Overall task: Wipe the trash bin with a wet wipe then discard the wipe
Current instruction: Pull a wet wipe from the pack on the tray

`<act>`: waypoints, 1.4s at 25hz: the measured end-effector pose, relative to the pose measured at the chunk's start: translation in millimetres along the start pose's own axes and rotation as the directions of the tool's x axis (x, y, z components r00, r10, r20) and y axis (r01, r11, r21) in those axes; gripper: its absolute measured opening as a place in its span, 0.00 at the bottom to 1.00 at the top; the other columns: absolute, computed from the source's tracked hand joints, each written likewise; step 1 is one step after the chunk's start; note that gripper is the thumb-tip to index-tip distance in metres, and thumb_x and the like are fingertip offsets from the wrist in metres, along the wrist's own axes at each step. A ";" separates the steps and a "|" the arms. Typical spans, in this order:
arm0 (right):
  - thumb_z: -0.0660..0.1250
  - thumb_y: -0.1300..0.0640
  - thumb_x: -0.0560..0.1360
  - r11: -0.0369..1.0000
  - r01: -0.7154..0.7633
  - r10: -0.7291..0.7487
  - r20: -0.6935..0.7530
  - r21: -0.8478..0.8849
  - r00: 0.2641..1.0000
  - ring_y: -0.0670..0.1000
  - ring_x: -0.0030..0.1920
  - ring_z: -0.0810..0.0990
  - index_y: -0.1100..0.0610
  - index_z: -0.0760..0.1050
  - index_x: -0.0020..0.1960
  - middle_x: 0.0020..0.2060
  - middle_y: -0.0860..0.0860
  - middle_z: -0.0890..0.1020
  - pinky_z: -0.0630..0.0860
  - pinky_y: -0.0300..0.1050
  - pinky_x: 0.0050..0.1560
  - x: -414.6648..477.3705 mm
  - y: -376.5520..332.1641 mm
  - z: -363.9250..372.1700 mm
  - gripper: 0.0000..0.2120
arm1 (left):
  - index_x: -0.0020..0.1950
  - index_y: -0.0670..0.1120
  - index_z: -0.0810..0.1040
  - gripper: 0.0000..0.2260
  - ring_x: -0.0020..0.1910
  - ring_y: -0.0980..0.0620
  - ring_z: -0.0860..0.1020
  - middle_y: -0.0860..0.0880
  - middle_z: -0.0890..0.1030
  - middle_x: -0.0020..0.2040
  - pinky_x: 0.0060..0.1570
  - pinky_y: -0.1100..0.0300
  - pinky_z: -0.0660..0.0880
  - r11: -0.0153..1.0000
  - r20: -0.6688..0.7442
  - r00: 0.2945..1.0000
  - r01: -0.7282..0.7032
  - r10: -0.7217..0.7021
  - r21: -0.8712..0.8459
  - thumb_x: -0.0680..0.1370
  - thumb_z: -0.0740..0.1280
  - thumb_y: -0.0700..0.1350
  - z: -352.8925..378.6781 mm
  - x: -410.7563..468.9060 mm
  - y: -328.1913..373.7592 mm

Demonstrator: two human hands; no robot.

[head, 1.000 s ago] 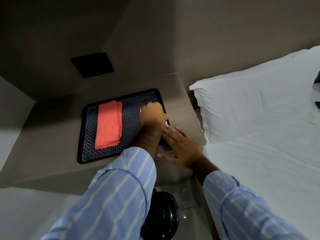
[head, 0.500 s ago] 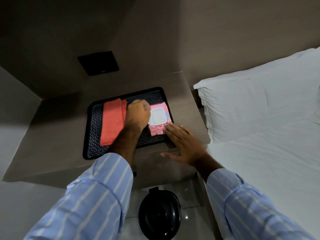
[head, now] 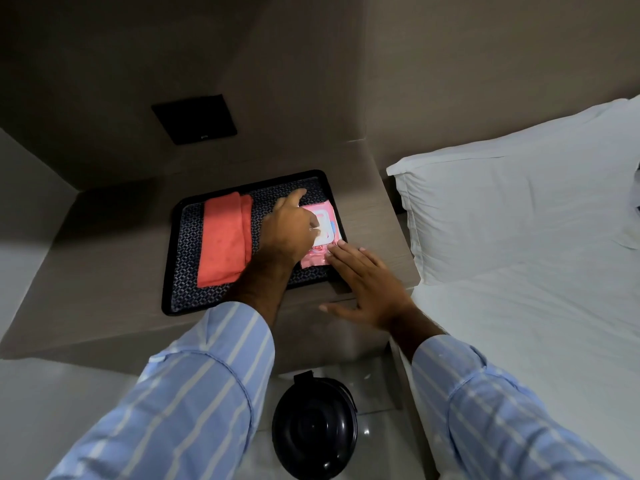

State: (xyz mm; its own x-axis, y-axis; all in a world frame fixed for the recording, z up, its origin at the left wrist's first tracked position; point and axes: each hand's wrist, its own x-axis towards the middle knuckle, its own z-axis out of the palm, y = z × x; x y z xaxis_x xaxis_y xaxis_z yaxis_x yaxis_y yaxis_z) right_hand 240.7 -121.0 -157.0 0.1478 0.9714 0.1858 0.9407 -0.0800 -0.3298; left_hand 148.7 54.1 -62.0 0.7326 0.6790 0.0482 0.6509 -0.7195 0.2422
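A pink wet wipe pack with a white flap lies at the right end of the black patterned tray on the bedside unit. My left hand hovers over the pack with the index finger stretched out and the thumb at the flap; whether it pinches anything is hidden. My right hand rests flat, fingers apart, with its fingertips pressing the pack's near right corner. The black round trash bin, lid closed, stands on the floor below the unit, between my sleeves.
A folded coral-red cloth lies on the tray's left half. The bed with a white pillow and sheet fills the right. A dark square panel sits on the wall behind the grey unit.
My left hand, a fist beside the pack half a second ago, has moved right onto the flap with its fingers spread. My right hand stays pressed on the pack's corner.
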 end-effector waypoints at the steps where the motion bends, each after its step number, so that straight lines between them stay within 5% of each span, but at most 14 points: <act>1: 0.54 0.26 0.76 1.000 0.000 0.000 -0.001 -0.003 1.000 0.51 0.84 0.54 0.56 0.59 0.83 0.84 0.52 0.60 0.55 0.60 0.82 0.1 -0.1 0.3 0.46 | 0.51 0.51 0.87 0.06 0.74 0.46 0.66 0.51 0.66 0.78 0.69 0.47 0.71 1.000 -0.045 0.999 -0.001 0.000 -0.024 0.75 0.74 0.47 0.5 -1.1 1.4; 3: 0.54 0.26 0.76 1.000 -0.007 0.007 -0.004 -0.007 1.000 0.51 0.84 0.54 0.56 0.59 0.83 0.83 0.52 0.61 0.55 0.59 0.82 0.0 0.6 1.2 0.46 | 0.50 0.50 0.87 0.05 0.70 0.48 0.69 0.49 0.70 0.75 0.67 0.56 0.70 0.972 -0.197 0.979 0.002 -0.050 -0.236 0.75 0.73 0.46 0.2 -2.1 4.9; 5: 0.55 0.26 0.76 1.000 -0.003 0.003 -0.012 -0.011 1.000 0.52 0.84 0.54 0.56 0.59 0.83 0.83 0.52 0.61 0.54 0.58 0.82 -0.4 1.1 2.3 0.46 | 0.50 0.50 0.85 0.05 0.59 0.52 0.76 0.47 0.77 0.66 0.61 0.66 0.74 0.808 -0.336 0.908 0.005 -0.251 -0.589 0.75 0.73 0.45 -2.9 -4.3 8.3; 8: 0.55 0.27 0.76 1.000 0.011 -0.011 -0.026 -0.006 1.000 0.52 0.84 0.55 0.56 0.59 0.83 0.83 0.53 0.61 0.54 0.57 0.83 -0.8 0.5 1.9 0.46 | 0.46 0.57 0.79 0.01 0.49 0.46 0.83 0.51 0.82 0.49 0.48 0.43 0.83 0.485 -0.245 0.825 0.041 -0.510 -0.874 0.75 0.69 0.50 -0.1 -5.6 11.6; 10: 0.56 0.27 0.76 1.000 0.009 -0.010 -0.021 -0.013 1.000 0.52 0.84 0.55 0.56 0.59 0.83 0.83 0.53 0.61 0.54 0.57 0.83 -0.5 -0.2 1.0 0.46 | 0.47 0.55 0.75 0.01 0.45 0.43 0.84 0.52 0.81 0.44 0.42 0.40 0.83 0.598 -0.201 0.868 0.130 -0.454 -0.791 0.77 0.65 0.50 10.1 -8.0 12.7; 15: 0.55 0.26 0.76 1.000 -0.013 0.013 -0.003 -0.018 1.000 0.51 0.84 0.53 0.55 0.58 0.83 0.84 0.51 0.60 0.52 0.56 0.83 -0.1 0.2 1.7 0.46 | 0.51 0.46 0.77 0.03 0.44 0.44 0.82 0.46 0.84 0.46 0.44 0.52 0.79 0.886 -0.233 0.953 0.067 -0.193 -0.459 0.81 0.64 0.43 17.0 -12.5 17.5; 18: 0.56 0.26 0.76 1.000 -0.015 0.015 0.020 0.005 1.000 0.51 0.84 0.54 0.55 0.59 0.83 0.84 0.51 0.60 0.52 0.57 0.83 0.7 -1.1 -0.6 0.46 | 0.51 0.46 0.77 0.03 0.46 0.43 0.82 0.45 0.84 0.47 0.45 0.49 0.81 0.885 -0.177 0.964 0.099 -0.199 -0.454 0.81 0.64 0.42 14.5 -10.8 13.1; 20: 0.59 0.28 0.77 0.986 -0.066 0.059 0.049 0.151 0.997 0.48 0.83 0.58 0.54 0.64 0.81 0.82 0.51 0.65 0.54 0.54 0.82 2.0 -5.4 -9.8 0.42 | 0.50 0.47 0.78 0.02 0.45 0.46 0.82 0.48 0.82 0.45 0.45 0.46 0.84 0.741 -0.069 0.964 0.149 -0.256 -0.655 0.81 0.65 0.42 10.9 -13.5 10.5; 22: 0.66 0.39 0.80 0.804 -0.199 0.234 0.010 0.560 0.972 0.41 0.71 0.74 0.54 0.77 0.72 0.71 0.54 0.79 0.67 0.47 0.74 4.9 -15.3 -29.5 0.27 | 0.50 0.46 0.80 0.02 0.45 0.49 0.82 0.50 0.80 0.44 0.46 0.51 0.85 0.565 0.002 0.969 0.146 -0.249 -0.812 0.81 0.67 0.41 8.9 -27.3 9.9; 23: 0.67 0.45 0.82 0.559 -0.224 0.387 -0.013 0.799 0.922 0.40 0.61 0.81 0.55 0.82 0.64 0.61 0.56 0.85 0.74 0.45 0.65 7.7 -21.9 -38.0 0.18 | 0.51 0.45 0.80 0.03 0.45 0.50 0.82 0.49 0.81 0.45 0.45 0.56 0.84 0.521 -0.008 0.973 0.115 -0.229 -0.846 0.80 0.68 0.40 8.4 -37.7 10.3; 25: 0.69 0.52 0.82 0.136 -0.169 0.594 0.056 0.976 0.803 0.45 0.46 0.85 0.63 0.84 0.56 0.48 0.60 0.87 0.81 0.41 0.48 15.0 -31.4 -50.6 0.14 | 0.53 0.44 0.81 0.04 0.45 0.51 0.83 0.47 0.83 0.47 0.43 0.62 0.82 0.417 -0.003 0.974 0.094 -0.225 -0.904 0.80 0.69 0.39 10.0 -57.4 11.0; 26: 0.70 0.54 0.81 0.053 -0.174 0.610 0.106 0.983 0.785 0.46 0.43 0.86 0.65 0.84 0.56 0.46 0.61 0.87 0.82 0.38 0.43 17.6 -33.3 -53.2 0.13 | 0.54 0.43 0.81 0.05 0.45 0.53 0.84 0.46 0.84 0.47 0.43 0.62 0.83 0.361 0.013 0.973 0.098 -0.229 -0.927 0.80 0.69 0.38 11.8 -65.1 10.9; 30: 0.72 0.64 0.79 -0.013 -0.251 0.605 0.208 0.968 0.769 0.43 0.34 0.86 0.67 0.82 0.60 0.43 0.57 0.87 0.82 0.33 0.36 15.0 -51.1 -54.9 0.11 | 0.54 0.44 0.81 0.06 0.44 0.56 0.84 0.45 0.84 0.48 0.46 0.61 0.84 0.250 0.058 0.970 0.118 -0.235 -0.961 0.81 0.67 0.35 8.2 -90.3 7.7; 35: 0.70 0.66 0.80 -0.120 -0.237 0.593 0.261 0.964 0.762 0.47 0.42 0.84 0.60 0.84 0.51 0.44 0.54 0.87 0.83 0.34 0.41 -4.6 -80.6 -53.8 0.05 | 0.52 0.41 0.80 0.07 0.46 0.46 0.83 0.41 0.84 0.48 0.49 0.52 0.84 -0.055 0.253 0.945 0.246 -0.209 -0.968 0.83 0.62 0.38 -9.4 -120.1 2.7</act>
State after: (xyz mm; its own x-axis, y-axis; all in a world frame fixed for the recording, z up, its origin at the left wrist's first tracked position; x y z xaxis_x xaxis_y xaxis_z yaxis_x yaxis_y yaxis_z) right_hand 180.6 -131.1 -81.5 0.5903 0.7512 -0.2955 -0.4427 -0.0048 -0.8966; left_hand 60.5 -28.0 -58.0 0.6066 0.7548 -0.2497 -0.0482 0.3484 0.9361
